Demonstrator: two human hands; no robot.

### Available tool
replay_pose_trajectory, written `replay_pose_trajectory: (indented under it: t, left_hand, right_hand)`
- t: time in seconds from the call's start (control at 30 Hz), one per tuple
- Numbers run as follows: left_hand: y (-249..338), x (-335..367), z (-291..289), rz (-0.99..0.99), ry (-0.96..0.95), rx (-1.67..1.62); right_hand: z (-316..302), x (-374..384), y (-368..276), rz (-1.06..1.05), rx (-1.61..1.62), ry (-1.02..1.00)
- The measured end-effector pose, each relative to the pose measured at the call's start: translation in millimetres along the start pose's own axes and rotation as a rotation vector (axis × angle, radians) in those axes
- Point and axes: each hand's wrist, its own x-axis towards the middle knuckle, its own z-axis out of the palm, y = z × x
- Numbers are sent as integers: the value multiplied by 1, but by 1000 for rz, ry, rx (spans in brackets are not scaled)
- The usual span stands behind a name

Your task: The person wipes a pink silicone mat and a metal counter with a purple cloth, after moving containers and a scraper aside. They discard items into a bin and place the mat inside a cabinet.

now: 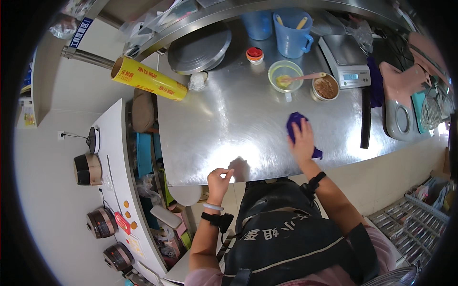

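My right hand (302, 141) presses flat on a blue-purple cloth (294, 121) lying on the steel table (224, 124), right of its middle. My left hand (219, 178) hovers at the table's near edge, thumb and fingers pinched together; whether anything small sits between them I cannot tell. Both wrists wear dark straps, and the left also has a pale bangle.
At the table's far side stand a round metal turntable (200, 47), a yellow wrap roll (148, 78), a blue jug (292, 33), a clear cup with a spatula (285, 76), a bowl of brown crumbs (326, 87), a digital scale (344, 59). Cookers (88, 169) line the left counter.
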Motion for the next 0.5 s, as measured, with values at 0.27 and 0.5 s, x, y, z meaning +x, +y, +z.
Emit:
replay_pose_trajectory:
  t: [0.27, 0.5]
  left_hand:
    - [-27, 112, -29, 132, -157, 14]
    - [-73, 212, -49, 309, -121, 122]
  right_hand:
    - [79, 99, -117, 2, 47, -162]
    - [159, 213, -166, 150, 124, 126]
